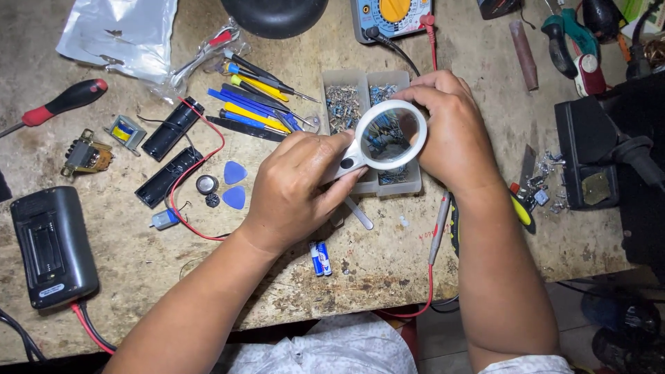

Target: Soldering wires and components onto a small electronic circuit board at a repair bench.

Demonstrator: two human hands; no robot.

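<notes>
Fingers (pixel 325 163) of the left hand (pixel 298 190) are curled around the handle of a white magnifying glass (pixel 388 135), while the right hand (pixel 450 128) pinches its round rim from the far side. The glass hovers over a clear compartment box (pixel 367 86) holding small resistors and similar parts in separate sections. Its long axis runs from the handle, at the lower left of the box, up to the lens at the right. Left of the box lie blue and yellow pry tools (pixel 253 107), two blue picks (pixel 234 183) and black battery holders (pixel 170 156) on the table (pixel 388 256).
</notes>
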